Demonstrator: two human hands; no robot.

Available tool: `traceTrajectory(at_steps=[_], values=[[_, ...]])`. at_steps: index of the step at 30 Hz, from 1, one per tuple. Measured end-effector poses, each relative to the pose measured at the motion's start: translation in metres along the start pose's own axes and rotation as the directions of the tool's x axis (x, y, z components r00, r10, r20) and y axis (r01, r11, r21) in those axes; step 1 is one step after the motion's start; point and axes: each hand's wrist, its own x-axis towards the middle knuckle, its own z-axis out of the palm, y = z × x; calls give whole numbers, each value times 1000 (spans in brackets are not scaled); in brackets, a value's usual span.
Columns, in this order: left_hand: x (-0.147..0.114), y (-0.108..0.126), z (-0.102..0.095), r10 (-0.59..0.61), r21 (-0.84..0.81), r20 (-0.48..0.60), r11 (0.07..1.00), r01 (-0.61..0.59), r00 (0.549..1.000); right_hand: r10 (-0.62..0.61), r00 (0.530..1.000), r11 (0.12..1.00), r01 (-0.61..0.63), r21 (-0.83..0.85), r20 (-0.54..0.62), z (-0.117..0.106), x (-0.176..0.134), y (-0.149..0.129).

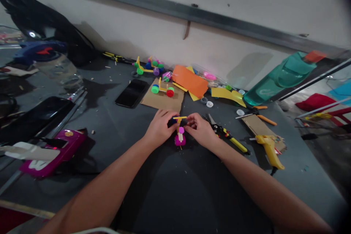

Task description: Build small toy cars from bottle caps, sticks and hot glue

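Observation:
A small toy tricycle (180, 139) made of bottle caps and yellow sticks stands on the dark table, with a magenta cap at its near end and a pink round piece above it. A yellow crossbar tops its far end, where dark wheels are partly hidden by fingers. My left hand (161, 128) closes its fingers on the toy's left side at the far end. From the right, my right hand (200, 129) pinches the same end. Behind the hands, a similar toy with green and red wheels (164, 90) stands on a cardboard piece (149, 98).
A black phone (132, 93), orange paper (190, 80) and more cap toys (145, 68) lie toward the wall. Cutting pliers (230, 137), a yellow glue gun (270, 150) and a teal bottle (279, 78) are at right. A magenta power strip (68, 146) and plastic jar (59, 67) are left.

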Motion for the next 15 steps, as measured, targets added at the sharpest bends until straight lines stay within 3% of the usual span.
traceTrajectory(at_steps=[15], values=[[-1,2,0,-5,34,54,999,3,999,-22,997,997,28,-77,76,2,-1,-5]])
